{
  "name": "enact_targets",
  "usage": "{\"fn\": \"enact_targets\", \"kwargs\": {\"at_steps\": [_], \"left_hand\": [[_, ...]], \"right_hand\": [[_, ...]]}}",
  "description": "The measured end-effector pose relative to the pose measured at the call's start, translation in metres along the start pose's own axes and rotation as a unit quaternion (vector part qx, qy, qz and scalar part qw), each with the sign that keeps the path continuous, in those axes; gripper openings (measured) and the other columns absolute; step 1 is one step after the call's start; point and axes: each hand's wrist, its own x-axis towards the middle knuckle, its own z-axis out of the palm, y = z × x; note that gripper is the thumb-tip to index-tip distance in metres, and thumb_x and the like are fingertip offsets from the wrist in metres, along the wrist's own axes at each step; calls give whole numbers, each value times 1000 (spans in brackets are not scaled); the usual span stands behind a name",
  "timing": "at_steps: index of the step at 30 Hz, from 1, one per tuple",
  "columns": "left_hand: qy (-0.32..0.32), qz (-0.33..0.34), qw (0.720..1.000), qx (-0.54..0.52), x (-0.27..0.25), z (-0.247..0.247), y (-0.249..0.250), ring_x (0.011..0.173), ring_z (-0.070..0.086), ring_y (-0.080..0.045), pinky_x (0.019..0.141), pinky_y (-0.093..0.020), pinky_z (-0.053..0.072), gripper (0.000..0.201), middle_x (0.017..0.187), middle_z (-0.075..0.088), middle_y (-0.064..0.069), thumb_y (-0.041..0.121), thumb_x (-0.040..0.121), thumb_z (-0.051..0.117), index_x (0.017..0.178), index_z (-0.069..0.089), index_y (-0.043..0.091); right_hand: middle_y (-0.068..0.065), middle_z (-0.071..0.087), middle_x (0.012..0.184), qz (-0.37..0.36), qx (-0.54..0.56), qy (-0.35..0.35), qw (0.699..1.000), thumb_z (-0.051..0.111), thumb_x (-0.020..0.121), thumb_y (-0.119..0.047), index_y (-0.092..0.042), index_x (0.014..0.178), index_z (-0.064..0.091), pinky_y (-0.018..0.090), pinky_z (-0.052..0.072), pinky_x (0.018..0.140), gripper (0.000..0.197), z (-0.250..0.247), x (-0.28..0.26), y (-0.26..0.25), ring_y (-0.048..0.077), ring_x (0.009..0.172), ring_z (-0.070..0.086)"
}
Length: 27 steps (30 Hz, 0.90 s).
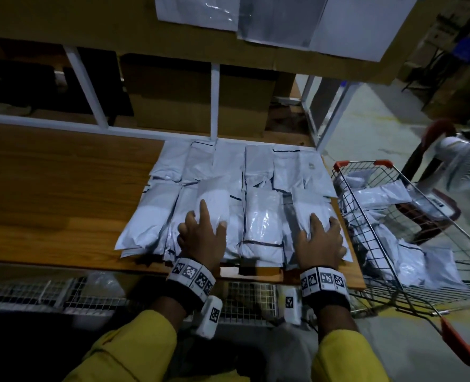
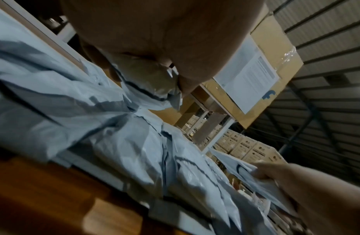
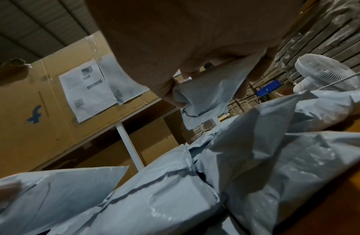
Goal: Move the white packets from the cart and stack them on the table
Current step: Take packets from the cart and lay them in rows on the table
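I am pressing my left hand (image 1: 202, 234) flat, fingers spread, on the packets (image 1: 261, 216) lying in overlapping rows at the table's (image 1: 63, 188) right end, near its front edge. My right hand (image 1: 320, 238) is lying on the rightmost packet, fingers bent over its edge; a firm grip I cannot confirm. More packets are sitting in the cart (image 1: 379, 238) just beside the table's right edge. They are looking light, soft and slippery: I am judging a pinch at a sealed edge safest.
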Motion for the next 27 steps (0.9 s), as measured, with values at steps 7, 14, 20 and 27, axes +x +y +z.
{"fn": "enact_targets", "kwargs": {"at_steps": [7,14,20,27], "left_hand": [[-31,4,999,7,-14,28,11,135,25,-35,112,-49,25,71,161,12,-11,53,100,41,159,7,32],[-32,15,998,51,-16,42,14,134,23,-34,111,-48,25,71,161,6,-12,56,99,42,158,6,38],[-31,35,995,91,-15,46,15,137,21,-33,110,-49,26,68,164,3,-9,59,98,39,157,13,39],[-29,34,994,103,-5,42,12,134,26,-32,109,-48,27,64,162,19,-7,60,96,41,155,24,41]], "right_hand": [[18,26,157,-9,-41,-49,998,59,89,-32,-25,141,51,54,28,109,53,8,5,0,41,134,34],[21,21,160,-44,-91,-75,992,55,93,-35,-22,151,39,51,22,115,61,31,0,9,39,143,25],[27,23,158,-66,-107,-66,990,54,95,-34,-17,155,34,52,23,118,66,43,0,16,42,146,21],[26,18,161,-79,-112,-60,989,41,99,-51,-21,157,28,52,15,120,66,46,3,16,41,148,16]]}}
